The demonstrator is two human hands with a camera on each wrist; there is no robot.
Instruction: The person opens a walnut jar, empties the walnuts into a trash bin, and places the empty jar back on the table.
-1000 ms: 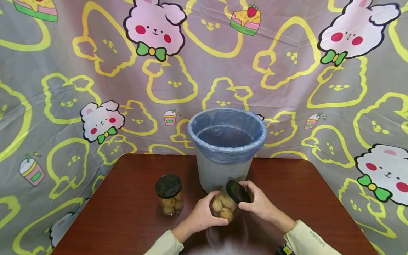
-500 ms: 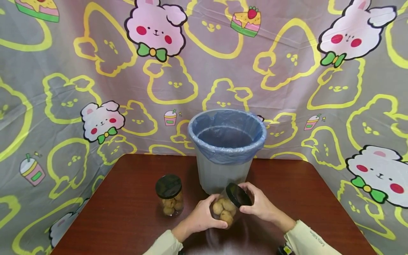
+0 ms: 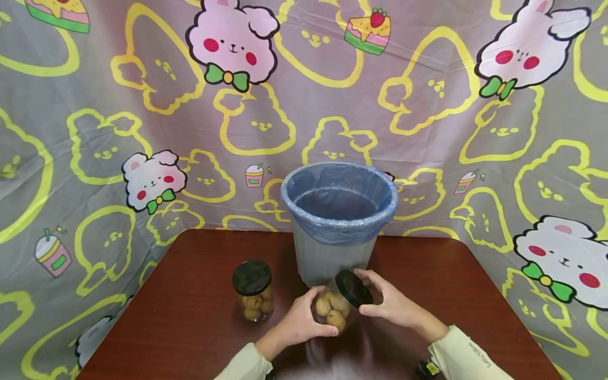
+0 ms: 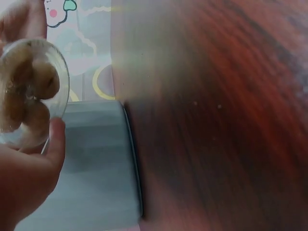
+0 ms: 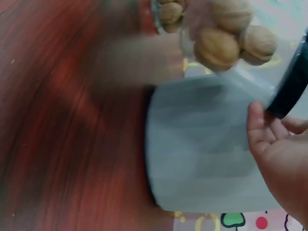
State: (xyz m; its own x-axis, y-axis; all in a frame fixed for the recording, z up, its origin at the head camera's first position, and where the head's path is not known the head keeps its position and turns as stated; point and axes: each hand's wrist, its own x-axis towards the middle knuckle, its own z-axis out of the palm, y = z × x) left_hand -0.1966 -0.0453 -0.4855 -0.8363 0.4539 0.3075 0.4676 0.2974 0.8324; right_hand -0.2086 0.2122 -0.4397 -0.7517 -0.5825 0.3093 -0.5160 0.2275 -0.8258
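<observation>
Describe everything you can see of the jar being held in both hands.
The jar is clear and round, seemingly glass or plastic, with a black lid at its upper end; whether the lid is loose cannot be told. Brown walnuts show inside. It tilts with its lid toward the right hand, in front of the bin. The left hand grips it below the lid; the right holds the lid.

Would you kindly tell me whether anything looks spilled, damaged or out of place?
Nothing looks spilled or damaged. The lined bin is perhaps odd, standing on a table rather than a floor. The tilted jar seems deliberate: the left hand holds it and the right hand its black lid. The other jar stands upright.
</observation>
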